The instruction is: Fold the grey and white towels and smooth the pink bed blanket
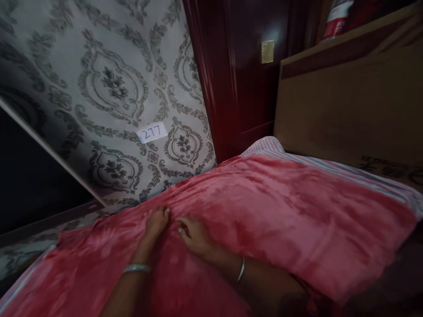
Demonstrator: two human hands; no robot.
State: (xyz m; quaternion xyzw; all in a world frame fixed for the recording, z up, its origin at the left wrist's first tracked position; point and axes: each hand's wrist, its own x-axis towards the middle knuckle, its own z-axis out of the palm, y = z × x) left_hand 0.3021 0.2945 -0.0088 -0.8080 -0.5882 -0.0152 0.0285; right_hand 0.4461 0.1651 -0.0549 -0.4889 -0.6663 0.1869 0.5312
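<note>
The left hand curls its fingers down onto the red blanket, and the right hand bends its fingers inward with the thumb near them; I cannot tell whether either one pinches the cloth. Taking the paper slip marked 277 as landmark, the blanket spreads below it and off to its lower right, somewhat rumpled. The left hand lies below the slip, a bracelet at its wrist; the right hand is below and to the right of the slip, with a bangle. Patterned wallpaper surrounds the slip. Right of it stand a dark red wooden panel and, farther right, a cardboard box.
</note>
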